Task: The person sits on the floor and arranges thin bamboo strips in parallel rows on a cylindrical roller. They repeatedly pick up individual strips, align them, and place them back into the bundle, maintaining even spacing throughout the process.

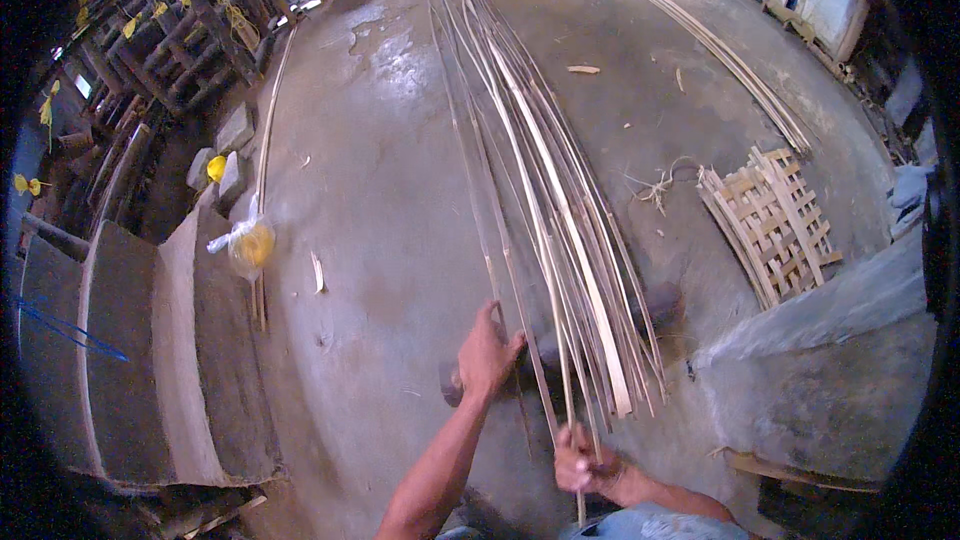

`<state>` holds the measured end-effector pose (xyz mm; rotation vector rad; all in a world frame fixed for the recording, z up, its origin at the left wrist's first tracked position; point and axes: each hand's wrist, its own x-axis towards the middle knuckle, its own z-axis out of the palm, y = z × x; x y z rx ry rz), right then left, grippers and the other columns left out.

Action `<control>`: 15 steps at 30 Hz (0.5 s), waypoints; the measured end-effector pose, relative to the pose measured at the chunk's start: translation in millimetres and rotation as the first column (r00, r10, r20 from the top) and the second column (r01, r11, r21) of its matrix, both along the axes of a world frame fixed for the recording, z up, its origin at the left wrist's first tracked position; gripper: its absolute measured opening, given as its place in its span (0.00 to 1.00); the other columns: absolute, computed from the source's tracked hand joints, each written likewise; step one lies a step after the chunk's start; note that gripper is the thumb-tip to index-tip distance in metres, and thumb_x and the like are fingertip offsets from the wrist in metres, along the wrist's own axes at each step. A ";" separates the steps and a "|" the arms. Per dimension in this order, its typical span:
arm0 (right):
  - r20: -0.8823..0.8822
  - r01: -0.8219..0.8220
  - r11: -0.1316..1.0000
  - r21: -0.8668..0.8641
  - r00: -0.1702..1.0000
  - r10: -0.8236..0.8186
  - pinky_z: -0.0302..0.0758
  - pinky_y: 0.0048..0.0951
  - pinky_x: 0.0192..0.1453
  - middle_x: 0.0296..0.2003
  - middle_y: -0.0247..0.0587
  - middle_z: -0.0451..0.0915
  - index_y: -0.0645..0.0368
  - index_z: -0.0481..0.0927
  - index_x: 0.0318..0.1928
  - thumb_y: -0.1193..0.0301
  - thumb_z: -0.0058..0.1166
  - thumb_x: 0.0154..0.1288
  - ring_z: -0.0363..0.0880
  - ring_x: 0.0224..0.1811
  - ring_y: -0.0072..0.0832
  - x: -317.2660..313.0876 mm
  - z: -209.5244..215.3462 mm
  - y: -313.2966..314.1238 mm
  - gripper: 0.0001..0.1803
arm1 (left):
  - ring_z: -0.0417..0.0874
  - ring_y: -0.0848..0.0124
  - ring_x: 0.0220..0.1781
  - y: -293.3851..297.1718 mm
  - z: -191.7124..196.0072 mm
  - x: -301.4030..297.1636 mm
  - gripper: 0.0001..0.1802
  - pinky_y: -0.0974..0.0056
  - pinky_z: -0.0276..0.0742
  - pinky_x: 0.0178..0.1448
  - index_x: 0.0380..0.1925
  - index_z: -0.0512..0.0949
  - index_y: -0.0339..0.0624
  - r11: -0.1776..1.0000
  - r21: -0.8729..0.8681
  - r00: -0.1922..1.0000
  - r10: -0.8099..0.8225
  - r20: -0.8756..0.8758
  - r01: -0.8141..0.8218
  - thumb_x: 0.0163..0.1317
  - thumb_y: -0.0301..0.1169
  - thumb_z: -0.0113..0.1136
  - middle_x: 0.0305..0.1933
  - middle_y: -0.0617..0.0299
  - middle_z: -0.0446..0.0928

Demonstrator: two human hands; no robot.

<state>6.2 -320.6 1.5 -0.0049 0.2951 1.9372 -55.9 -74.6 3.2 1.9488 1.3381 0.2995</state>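
Note:
A long spread of split bamboo strips [530,130] runs away from me over the floor, its near ends lying across a dark log [452,385]. My left hand [485,358] is at the left edge of the spread, its fingers curled round a thin strip, with the thumb toward the other strips. Close to my body, my right hand [583,462] grips the near end of a bamboo strip, which sticks out below the fist. The right fingers are slightly blurred.
On the right lie a woven bamboo panel [775,220] and another row of long strips [700,35]. A plastic bag with yellow contents [251,243] rests on narrow strips at left, near concrete blocks [233,130]. Low curved slabs [205,340] flank the left, a grey block [820,360] the right.

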 end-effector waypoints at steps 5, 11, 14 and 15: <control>0.330 -0.324 0.942 0.085 0.901 0.280 0.77 0.33 0.37 0.30 0.36 0.80 0.54 0.79 0.43 0.56 0.52 0.72 0.81 0.38 0.30 -45.1 45.5 -3.2 0.15 | 0.85 0.53 0.41 -0.9 2.6 -8.0 0.38 0.51 0.78 0.45 0.64 0.66 0.48 0.997 0.068 0.998 -0.025 -0.050 0.029 0.55 0.46 0.69 0.37 0.54 0.82; 0.873 0.186 0.981 -0.046 0.485 -0.051 0.76 0.32 0.41 0.34 0.37 0.80 0.57 0.73 0.46 0.60 0.44 0.77 0.79 0.36 0.28 -26.2 -1.4 66.7 0.13 | 0.84 0.53 0.42 -1.9 3.2 -2.9 0.37 0.51 0.78 0.46 0.65 0.66 0.49 1.000 -0.018 0.999 -0.014 -0.043 0.013 0.56 0.42 0.67 0.39 0.53 0.81; 0.964 0.447 0.885 -0.130 0.265 0.007 0.78 0.32 0.47 0.41 0.42 0.82 0.59 0.72 0.48 0.64 0.40 0.78 0.81 0.42 0.30 -20.3 -1.3 80.1 0.12 | 0.84 0.50 0.44 -1.5 -12.8 -10.8 0.36 0.50 0.78 0.50 0.65 0.66 0.50 0.999 0.035 1.000 0.013 -0.023 -0.013 0.56 0.38 0.65 0.40 0.52 0.82; 0.990 0.490 0.867 -0.090 0.141 0.023 0.78 0.32 0.49 0.44 0.43 0.81 0.61 0.72 0.50 0.68 0.38 0.78 0.82 0.43 0.30 -12.3 1.3 75.0 0.11 | 0.84 0.48 0.45 0.4 -13.0 -10.7 0.36 0.49 0.78 0.51 0.66 0.65 0.50 0.998 0.055 1.000 0.015 -0.021 -0.014 0.56 0.38 0.65 0.40 0.51 0.83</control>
